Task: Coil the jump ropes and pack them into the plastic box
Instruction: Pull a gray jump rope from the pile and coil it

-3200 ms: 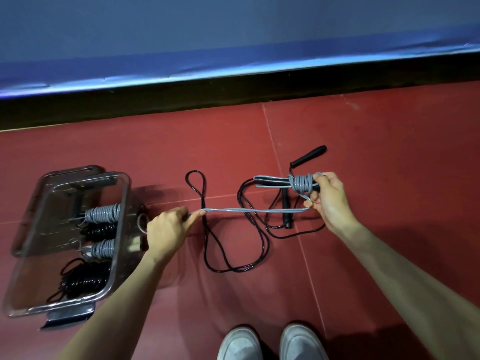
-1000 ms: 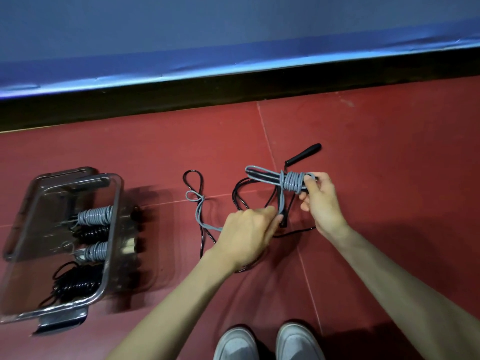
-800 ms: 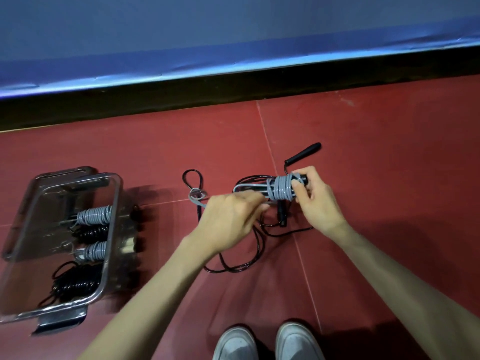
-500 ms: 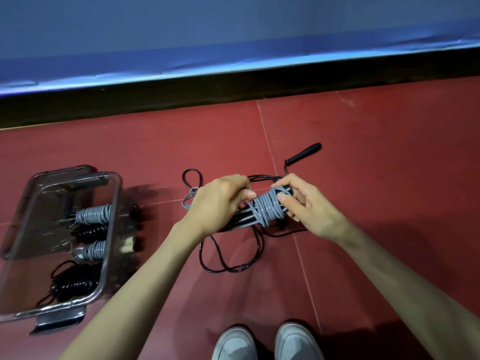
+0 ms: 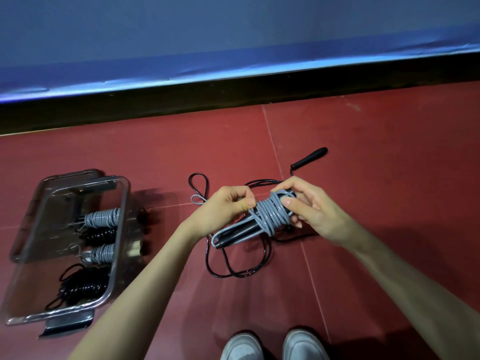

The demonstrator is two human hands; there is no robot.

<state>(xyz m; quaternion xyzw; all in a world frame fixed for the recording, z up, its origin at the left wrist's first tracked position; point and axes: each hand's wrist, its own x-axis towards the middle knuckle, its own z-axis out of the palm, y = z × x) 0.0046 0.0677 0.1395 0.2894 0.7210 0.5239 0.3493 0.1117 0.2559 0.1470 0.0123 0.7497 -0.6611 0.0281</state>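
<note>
Red floor [image 5: 389, 178] carries a loose black jump rope [image 5: 233, 271] and the plastic box [image 5: 122, 229] holding coiled ropes. Above, the right hand [image 5: 309, 209] grips the grey jump rope bundle [image 5: 270, 216]; the left hand [image 5: 228, 206] pinches its cord.

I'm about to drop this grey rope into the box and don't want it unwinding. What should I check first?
1. Right hand grips the grey bundle: ok.
2. Left hand pinches the rope by the wraps: ok.
3. Tail tucked in: not ok, a grey loop pokes out past the left hand.
4. Handles lie together inside the wraps: ok.
5. Box open, room beside the four coils: ok.
6. Black rope on the floor free of the bundle: cannot tell, it runs under the hands.
</note>
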